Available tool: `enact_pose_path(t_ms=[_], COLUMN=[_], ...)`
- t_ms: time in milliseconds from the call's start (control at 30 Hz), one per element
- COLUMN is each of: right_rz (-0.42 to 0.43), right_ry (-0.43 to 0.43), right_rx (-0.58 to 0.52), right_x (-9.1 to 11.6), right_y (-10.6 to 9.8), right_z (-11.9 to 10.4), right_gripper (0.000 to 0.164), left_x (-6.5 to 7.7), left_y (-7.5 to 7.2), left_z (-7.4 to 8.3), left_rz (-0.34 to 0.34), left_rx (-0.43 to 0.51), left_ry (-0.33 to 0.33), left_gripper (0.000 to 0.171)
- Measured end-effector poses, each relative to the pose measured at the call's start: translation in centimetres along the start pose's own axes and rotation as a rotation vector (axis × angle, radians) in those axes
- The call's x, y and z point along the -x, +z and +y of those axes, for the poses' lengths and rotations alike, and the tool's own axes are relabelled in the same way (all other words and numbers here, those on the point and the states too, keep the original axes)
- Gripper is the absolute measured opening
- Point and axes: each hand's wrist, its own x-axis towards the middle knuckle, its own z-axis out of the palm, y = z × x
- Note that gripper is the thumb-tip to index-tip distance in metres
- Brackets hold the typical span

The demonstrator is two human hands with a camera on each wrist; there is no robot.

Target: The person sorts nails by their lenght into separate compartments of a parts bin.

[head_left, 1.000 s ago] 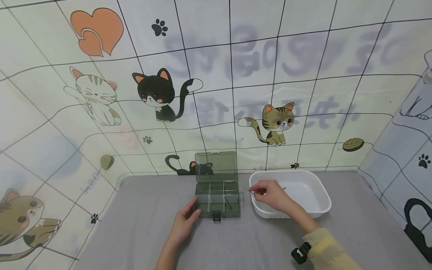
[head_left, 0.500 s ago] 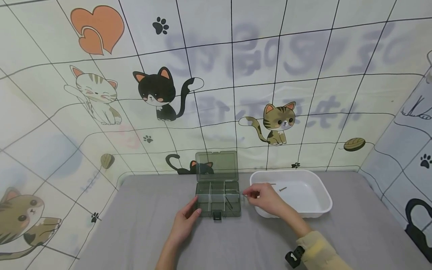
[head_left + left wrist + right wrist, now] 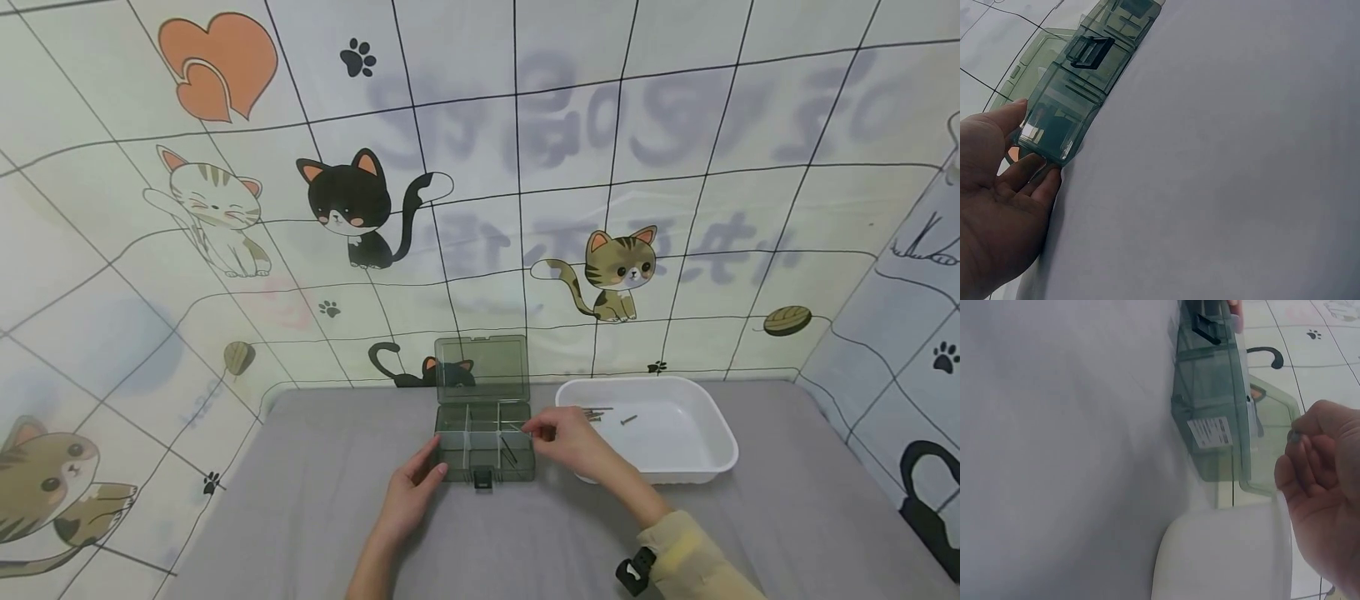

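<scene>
A translucent green compartment box (image 3: 453,468) stands on the grey cloth with its lid (image 3: 482,371) raised at the back. At its left end my left hand (image 3: 408,493) holds the front corner, thumb and fingers against the plastic, as the left wrist view also shows. My right hand (image 3: 573,440) pinches a thin metal screw (image 3: 516,427) over the box's right-hand compartments; its small grey head (image 3: 1294,435) shows between thumb and fingertip in the right wrist view. A few thin dark pieces (image 3: 509,452) lie in the front right compartment.
Right of the box stands a white tray (image 3: 716,429), partly behind my right forearm. In it lie a loose screw (image 3: 628,419) and several thin metal pieces (image 3: 596,413). A cat-print cloth wall (image 3: 480,275) rises behind the table.
My right hand has moved left with the screw, from above the tray to the box's right edge, uncovering pieces in the tray. My left hand has stayed on the box.
</scene>
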Motion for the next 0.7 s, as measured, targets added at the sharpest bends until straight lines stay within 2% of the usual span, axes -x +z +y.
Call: enact_pose_path(t_ms=[400,700], right_rz=[-0.029,-0.023], right_ry=[-0.003,0.038], right_rx=[0.086,0.068], right_x=[-0.5,-0.5], right_y=[1.2,1.7], right_z=[-0.5,-0.6], right_gripper=[0.02,0.018], left_x=[0.1,0.1], left_y=[-0.1,-0.1], left_z=[0.1,0.1], left_rz=[-0.002,0.003], left_rx=[0.011,0.01], left_ry=[-0.013,-0.014], left_gripper=[0.052,0.052])
